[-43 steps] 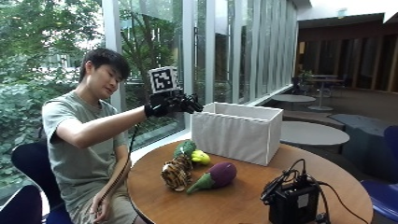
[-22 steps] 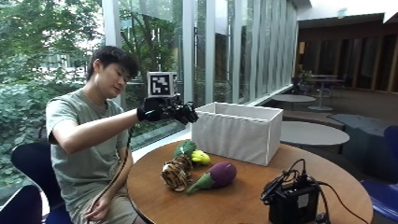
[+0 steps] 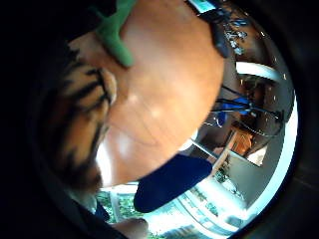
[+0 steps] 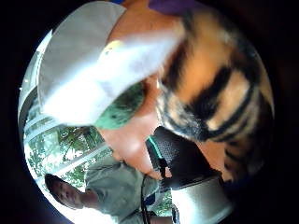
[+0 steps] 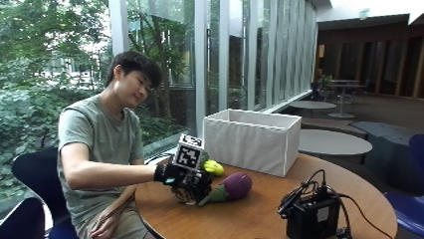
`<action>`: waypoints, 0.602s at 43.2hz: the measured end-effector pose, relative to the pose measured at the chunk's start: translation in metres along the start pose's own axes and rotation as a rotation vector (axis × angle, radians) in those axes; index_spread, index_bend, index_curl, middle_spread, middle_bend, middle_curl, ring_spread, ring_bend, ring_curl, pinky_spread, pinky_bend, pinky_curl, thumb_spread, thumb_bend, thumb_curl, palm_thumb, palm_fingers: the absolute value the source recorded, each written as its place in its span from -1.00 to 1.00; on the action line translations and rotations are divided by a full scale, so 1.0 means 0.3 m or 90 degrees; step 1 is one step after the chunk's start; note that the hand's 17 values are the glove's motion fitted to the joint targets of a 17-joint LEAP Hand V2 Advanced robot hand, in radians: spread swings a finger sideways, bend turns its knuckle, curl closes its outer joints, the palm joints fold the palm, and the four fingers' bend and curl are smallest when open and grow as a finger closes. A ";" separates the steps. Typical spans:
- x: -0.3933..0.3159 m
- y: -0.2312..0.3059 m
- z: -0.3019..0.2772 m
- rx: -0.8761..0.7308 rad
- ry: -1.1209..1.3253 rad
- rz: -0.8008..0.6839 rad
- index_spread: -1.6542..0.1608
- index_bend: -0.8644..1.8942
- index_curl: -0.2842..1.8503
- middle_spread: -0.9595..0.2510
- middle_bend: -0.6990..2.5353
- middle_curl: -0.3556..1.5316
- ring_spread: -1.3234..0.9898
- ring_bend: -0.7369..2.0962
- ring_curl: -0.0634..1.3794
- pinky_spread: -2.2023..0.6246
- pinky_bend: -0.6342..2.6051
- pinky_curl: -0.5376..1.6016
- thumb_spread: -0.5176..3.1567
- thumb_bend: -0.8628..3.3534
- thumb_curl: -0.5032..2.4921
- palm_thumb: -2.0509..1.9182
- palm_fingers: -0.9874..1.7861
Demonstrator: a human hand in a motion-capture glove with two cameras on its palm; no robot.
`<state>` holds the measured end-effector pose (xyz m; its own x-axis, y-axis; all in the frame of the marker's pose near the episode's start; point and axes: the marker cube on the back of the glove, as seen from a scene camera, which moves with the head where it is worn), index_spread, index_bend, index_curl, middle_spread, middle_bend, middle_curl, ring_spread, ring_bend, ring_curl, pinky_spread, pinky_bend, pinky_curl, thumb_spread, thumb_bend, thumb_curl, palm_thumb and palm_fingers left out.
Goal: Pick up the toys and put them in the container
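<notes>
**A:** ok so round wooden table (image 5: 265, 214), white fabric container (image 5: 250, 141) standing open-topped on its far side. What's near it?

**B:** purple eggplant toy (image 5: 233, 185) with a green stem lying on the table in front of the container, yellow-green toy (image 5: 213, 167) just beside the container's near corner. Black device (image 5: 311, 216) with cables sits well apart, toward the table's other side.

**A:** and the gloved right hand (image 5: 185, 179)?

**B:** down at the striped tiger toy (image 4: 219, 88) on the table, beside the eggplant. Tiger fills both palm views so it's close, but honestly can't tell if the fingers are curled round it.
</notes>
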<state>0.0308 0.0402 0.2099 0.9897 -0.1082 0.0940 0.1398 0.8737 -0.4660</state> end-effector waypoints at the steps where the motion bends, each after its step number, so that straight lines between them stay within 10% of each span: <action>1: -0.007 -0.004 0.012 0.001 0.003 0.003 0.58 -0.34 -0.62 0.41 -0.44 -0.33 0.00 -0.17 -0.60 0.50 -0.14 -0.18 -0.05 -0.60 -0.52 0.05 -0.34; 26: -0.008 -0.065 -0.047 0.018 -0.009 -0.034 0.49 -0.15 -0.50 0.03 -0.19 -0.12 -0.17 0.33 -0.27 0.32 -0.14 -0.16 -0.01 -0.52 -0.42 0.25 0.54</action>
<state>0.0260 0.0169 0.2062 0.9804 -0.1485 0.1298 0.1908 0.8801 -0.4347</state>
